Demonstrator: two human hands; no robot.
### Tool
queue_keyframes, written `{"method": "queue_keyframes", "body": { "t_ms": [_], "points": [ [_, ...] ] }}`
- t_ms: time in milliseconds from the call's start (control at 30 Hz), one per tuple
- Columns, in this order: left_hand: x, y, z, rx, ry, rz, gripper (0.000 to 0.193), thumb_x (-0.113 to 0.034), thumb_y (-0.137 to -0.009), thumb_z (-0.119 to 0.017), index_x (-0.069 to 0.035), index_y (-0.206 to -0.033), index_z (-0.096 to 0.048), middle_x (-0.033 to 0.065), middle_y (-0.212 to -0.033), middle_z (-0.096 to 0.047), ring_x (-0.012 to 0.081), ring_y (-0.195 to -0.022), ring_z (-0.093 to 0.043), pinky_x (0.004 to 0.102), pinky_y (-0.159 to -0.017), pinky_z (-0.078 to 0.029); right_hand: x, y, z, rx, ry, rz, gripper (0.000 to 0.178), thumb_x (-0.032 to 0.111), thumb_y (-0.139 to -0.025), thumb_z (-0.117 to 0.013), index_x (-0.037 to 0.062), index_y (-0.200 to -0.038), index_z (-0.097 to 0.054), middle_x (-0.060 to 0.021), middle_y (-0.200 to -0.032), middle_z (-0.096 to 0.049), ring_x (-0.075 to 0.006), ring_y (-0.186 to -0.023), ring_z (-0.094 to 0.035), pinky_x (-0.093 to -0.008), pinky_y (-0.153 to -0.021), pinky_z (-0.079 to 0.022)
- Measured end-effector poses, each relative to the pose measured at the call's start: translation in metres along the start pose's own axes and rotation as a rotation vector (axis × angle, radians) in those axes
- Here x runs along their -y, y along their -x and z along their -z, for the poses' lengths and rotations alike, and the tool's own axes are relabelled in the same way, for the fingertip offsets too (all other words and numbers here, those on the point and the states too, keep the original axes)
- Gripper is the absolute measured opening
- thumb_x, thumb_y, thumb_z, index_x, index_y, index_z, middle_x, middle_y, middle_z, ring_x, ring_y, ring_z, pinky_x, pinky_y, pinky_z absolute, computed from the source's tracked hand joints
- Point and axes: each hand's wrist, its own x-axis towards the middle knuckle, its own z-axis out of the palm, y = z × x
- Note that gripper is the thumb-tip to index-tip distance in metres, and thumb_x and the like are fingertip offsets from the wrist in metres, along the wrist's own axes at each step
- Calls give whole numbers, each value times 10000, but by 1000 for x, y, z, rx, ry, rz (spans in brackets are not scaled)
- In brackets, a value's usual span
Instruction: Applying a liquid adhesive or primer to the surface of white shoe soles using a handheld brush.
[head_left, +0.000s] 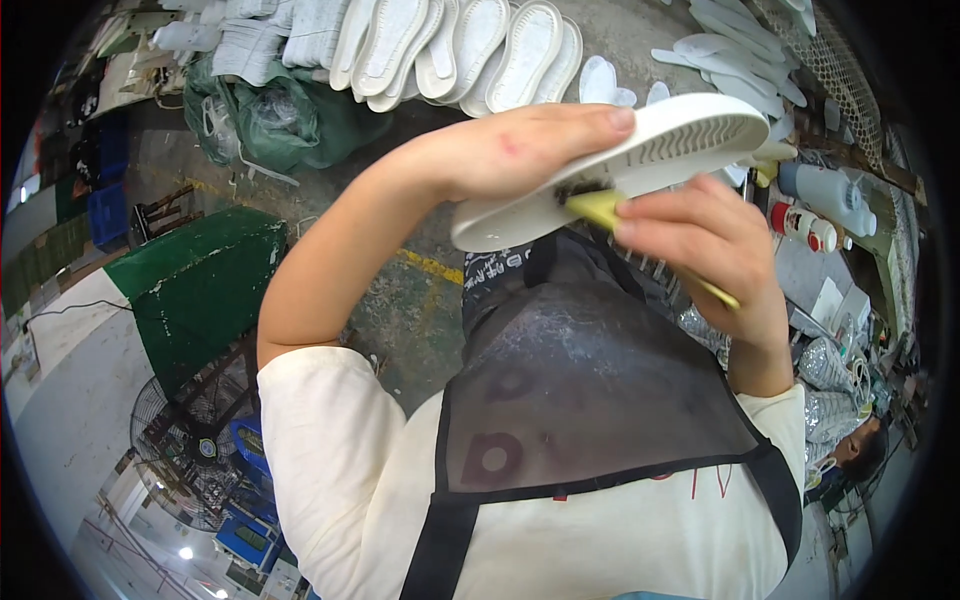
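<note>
We see the white shoe sole (680,150) held up in front of the apron (590,380), short of the row of soles (525,55) at the top. The left hand's (520,150) grip clasps it, thumb on the near edge; its other fingers are mostly hidden, so we cannot tell how they lie. The right hand's (715,235) grip is closed around a yellow brush (598,208), which is covered midway by the fingers; we see its head on one side and the tail of the handle on the other. Its dark bristles are at the sole's inner face, but blur keeps us from telling how hard they press. The sole covers the apron's far end, and the left forearm hides part of the floor (400,345).

The soles at the top are cut off by the frame, and the dark rim swallows the outermost clutter. Toward the left we find the most open room, over the floor between the green-covered box (205,290) and the apron. The right side is tighter: a bluish jug (825,195) and a red-and-white bottle (800,226) stand near the right hand.
</note>
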Motion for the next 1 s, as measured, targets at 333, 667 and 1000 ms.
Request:
{"method": "queue_keyframes", "body": {
  "t_ms": [333, 667, 1000],
  "points": [
    [18, 39, 11, 52, 283, 106, 569, -458, -989, -337, -13, -1313, -480, 119, -1133, -604, 168, -998, -571, 293, -876, -450, -11, 19, -2, -98, -156, 69, 235, 62, -717, -641, 77, -945, -695, -60, -921, -668, -210, -720, -597, -292, -618, -489],
    [38, 57, 15, -80, 234, 154, 585, -457, -985, -344, 22, -1289, -486, 124, -1136, -606, 157, -988, -583, 291, -859, -462, -15, 33, 34, 79, -349, -11, 216, 112, -763, -647, 90, -969, -704, -74, -878, -687, -213, -763, -594, -300, -663, -470],
    [73, 76, 33, -178, 943, -440, 1045, -811, -747, -397, -35, -1438, -277, 256, -1403, -367, 385, -1235, -454, 495, -1053, -333, -48, 43, -43, -475, -989, -451, 245, 23, -834, -594, 35, -1071, -654, -89, -1109, -634, -210, -1072, -561, -348, -950, -423]
  ]
}}
